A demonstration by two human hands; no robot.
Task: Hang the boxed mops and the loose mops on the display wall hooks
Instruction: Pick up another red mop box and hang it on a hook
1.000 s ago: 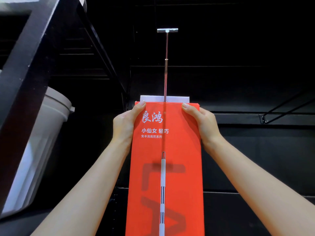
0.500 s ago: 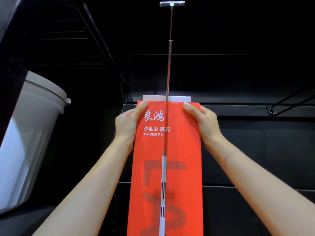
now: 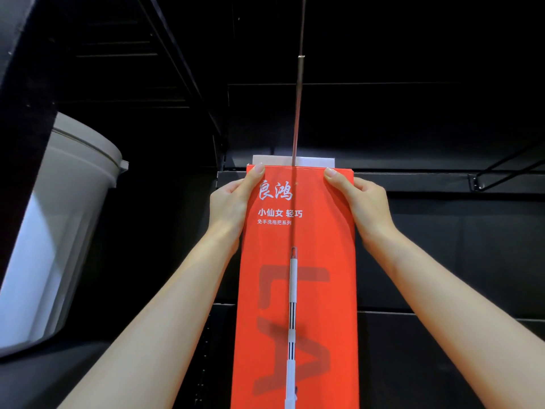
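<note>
Leftmost, at nine o'clock, a pale grey bucket [image 3: 59, 219] sits under a black shelf frame [image 3: 26, 93]. Next, the left hand [image 3: 233, 202] grips the left edge of the orange mop box [image 3: 298, 290], thumb on its front face. That box stands upright at centre, running down to six o'clock, with a metal hook rod [image 3: 298, 107] rising above it toward twelve. At three o'clock the right hand [image 3: 362, 202] clasps the box's right edge likewise.
</note>
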